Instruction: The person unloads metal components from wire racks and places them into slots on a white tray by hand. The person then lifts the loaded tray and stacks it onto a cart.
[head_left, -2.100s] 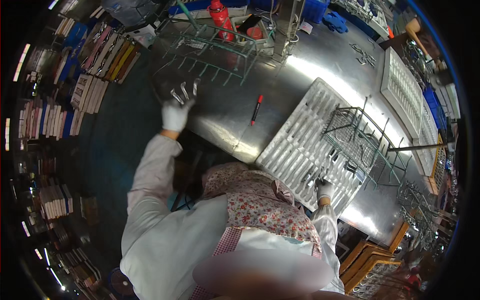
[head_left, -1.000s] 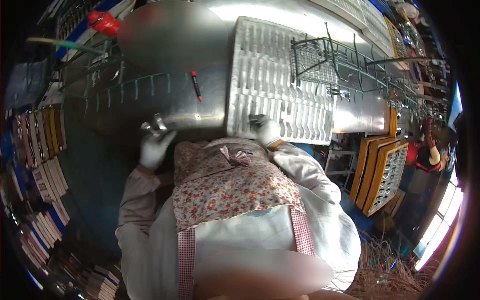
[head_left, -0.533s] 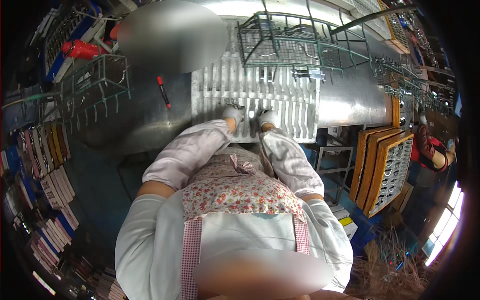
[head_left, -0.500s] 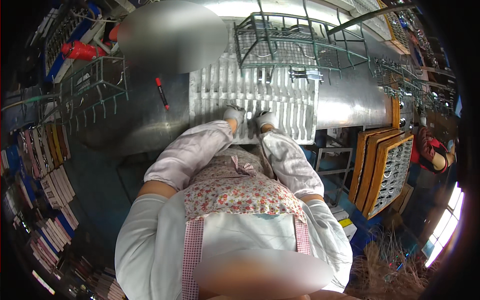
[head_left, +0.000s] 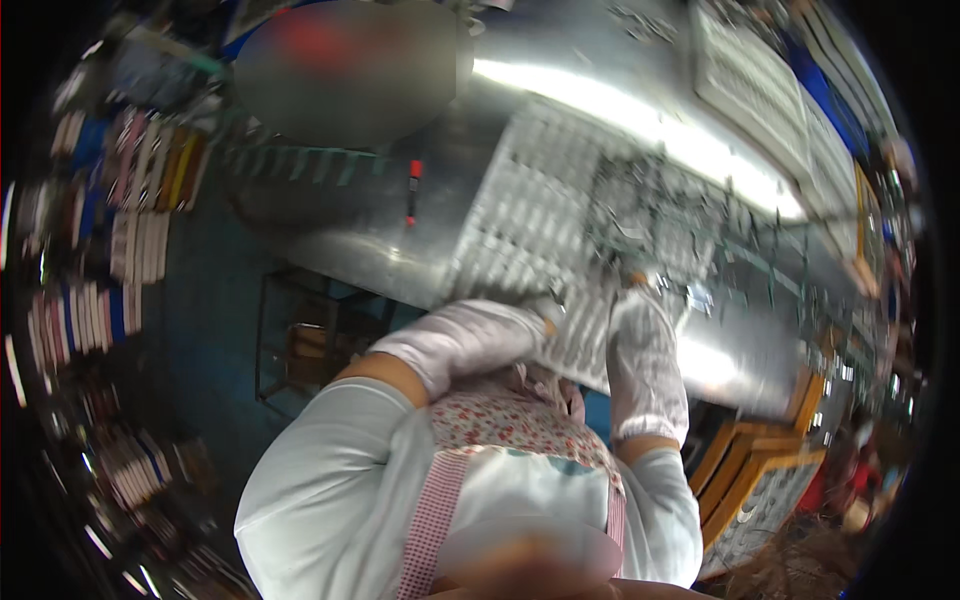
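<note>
A pale grey slatted tray (head_left: pixel 520 190) lies on the metal bench, and both my hands are over its near part. My left hand (head_left: pixel 545 312), in a light glove, stays low by the tray's near edge; motion blur smears its fingers. Farther forward, my right hand (head_left: pixel 637 280) reaches to the near side of a green wire basket (head_left: pixel 735 265) that holds small metal pieces (head_left: pixel 640 205). The fingers there are blurred too, and whether they touch the basket or a piece is unclear. A small shiny piece (head_left: pixel 698 297) lies just right of that hand.
A red and black marker (head_left: pixel 413 190) lies on the metal bench (head_left: pixel 350 225) left of the tray. White trays (head_left: pixel 750 85) stand at the far right. Framed wooden trays (head_left: pixel 745 480) lean at the near right. Another wire rack (head_left: pixel 310 160) is at the left.
The whole view has turned, so the bench now slants down to the right. My right hand has moved forward from the tray to the wire basket; my left hand remains near the tray's front edge.
</note>
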